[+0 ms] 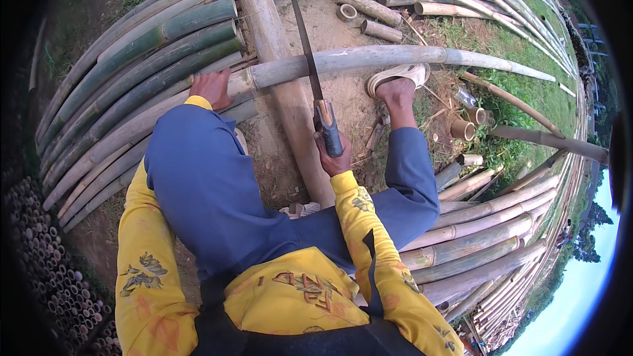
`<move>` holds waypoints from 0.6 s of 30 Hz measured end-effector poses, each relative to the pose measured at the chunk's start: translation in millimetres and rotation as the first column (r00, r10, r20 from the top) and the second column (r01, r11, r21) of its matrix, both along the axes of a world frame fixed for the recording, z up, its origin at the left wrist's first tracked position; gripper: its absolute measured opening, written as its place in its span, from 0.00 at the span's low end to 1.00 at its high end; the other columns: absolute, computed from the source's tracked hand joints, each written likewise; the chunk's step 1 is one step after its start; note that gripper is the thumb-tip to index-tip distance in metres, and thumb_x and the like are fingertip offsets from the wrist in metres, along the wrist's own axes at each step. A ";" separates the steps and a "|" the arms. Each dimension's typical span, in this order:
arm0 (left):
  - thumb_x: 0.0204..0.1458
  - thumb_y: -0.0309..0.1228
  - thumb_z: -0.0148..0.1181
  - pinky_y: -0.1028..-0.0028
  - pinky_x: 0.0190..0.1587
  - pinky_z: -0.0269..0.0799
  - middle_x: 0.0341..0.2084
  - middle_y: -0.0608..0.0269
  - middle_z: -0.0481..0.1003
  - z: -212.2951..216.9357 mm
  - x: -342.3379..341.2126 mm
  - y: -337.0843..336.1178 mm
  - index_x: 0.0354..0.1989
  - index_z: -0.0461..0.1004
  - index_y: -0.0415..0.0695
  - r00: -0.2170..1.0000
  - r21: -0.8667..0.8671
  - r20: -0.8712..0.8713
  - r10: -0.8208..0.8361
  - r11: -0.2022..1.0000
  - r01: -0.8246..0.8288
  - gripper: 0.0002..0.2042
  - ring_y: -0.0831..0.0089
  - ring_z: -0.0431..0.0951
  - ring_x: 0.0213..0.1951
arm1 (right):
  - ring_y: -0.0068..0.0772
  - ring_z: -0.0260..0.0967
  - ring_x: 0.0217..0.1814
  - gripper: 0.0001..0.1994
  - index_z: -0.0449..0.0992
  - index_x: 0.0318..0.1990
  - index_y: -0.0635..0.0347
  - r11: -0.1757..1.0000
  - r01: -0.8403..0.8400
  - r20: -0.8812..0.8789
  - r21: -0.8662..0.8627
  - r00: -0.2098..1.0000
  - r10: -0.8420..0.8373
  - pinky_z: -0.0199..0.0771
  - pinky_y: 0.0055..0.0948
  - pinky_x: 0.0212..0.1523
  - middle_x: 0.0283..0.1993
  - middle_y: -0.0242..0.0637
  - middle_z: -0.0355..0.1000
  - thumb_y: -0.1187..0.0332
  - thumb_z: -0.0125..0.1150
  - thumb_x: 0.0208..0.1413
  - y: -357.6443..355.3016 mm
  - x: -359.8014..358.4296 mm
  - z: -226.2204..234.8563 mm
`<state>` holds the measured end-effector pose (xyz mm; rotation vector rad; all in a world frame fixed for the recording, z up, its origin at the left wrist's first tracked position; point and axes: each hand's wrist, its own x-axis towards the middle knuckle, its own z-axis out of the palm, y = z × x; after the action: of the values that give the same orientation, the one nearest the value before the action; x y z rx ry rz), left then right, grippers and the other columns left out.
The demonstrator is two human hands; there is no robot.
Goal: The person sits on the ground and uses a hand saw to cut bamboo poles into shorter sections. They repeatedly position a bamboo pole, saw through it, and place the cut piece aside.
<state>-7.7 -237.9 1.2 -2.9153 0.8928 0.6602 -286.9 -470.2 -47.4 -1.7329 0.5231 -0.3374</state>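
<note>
My right hand (333, 155) is closed round the handle of a hand saw (303, 33) with a long, narrow dark blade. The blade points away from me and crosses a thick grey bamboo pole (369, 57), apparently touching it. My left hand (212, 89) grips the same pole beside my left knee, left of the blade. Beneath the pole runs a wooden beam (270, 33), roughly square to it. How deep the blade sits in the pole cannot be made out.
Bamboo poles (198, 20) lie stacked on the left, with more (488, 224) at the right. Short cut pieces (381, 31) rest on the dirt beyond the pole. My sandalled right foot (399, 79) is near the pole. Stacked bamboo ends (49, 270) show at lower left.
</note>
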 end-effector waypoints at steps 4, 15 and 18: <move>0.39 0.39 0.72 0.47 0.55 0.72 0.42 0.40 0.81 2.3 3.4 16.1 0.52 0.73 0.42 1.000 -0.014 0.007 0.001 1.000 -0.001 0.29 0.40 0.80 0.49 | 0.23 0.71 0.34 0.09 0.79 0.45 0.65 1.000 0.010 -0.061 0.009 0.998 -0.010 0.73 0.29 0.40 0.31 0.38 0.75 0.73 0.68 0.59 19.1 9.6 87.8; 0.36 0.38 0.70 0.48 0.52 0.75 0.38 0.36 0.80 -0.4 15.8 11.9 0.53 0.73 0.39 0.998 -0.052 0.013 -0.062 0.997 0.062 0.31 0.38 0.80 0.46 | 0.23 0.69 0.28 0.07 0.80 0.41 0.66 0.994 0.033 -0.339 -0.101 0.939 -0.066 0.72 0.28 0.34 0.28 0.40 0.74 0.78 0.68 0.54 35.8 -158.2 191.2; 0.36 0.39 0.70 0.49 0.52 0.75 0.38 0.36 0.80 -2.1 13.5 10.2 0.54 0.73 0.39 0.999 -0.038 -0.010 -0.039 0.999 0.039 0.32 0.37 0.80 0.46 | 0.26 0.69 0.26 0.07 0.79 0.40 0.66 0.990 0.049 -0.241 -0.134 0.967 -0.080 0.72 0.29 0.34 0.26 0.42 0.74 0.77 0.68 0.53 27.7 -141.4 164.0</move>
<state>5.8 -227.7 -0.8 -2.9218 0.9712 0.6637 -428.3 -442.5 116.7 -1.8967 0.7534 -0.2054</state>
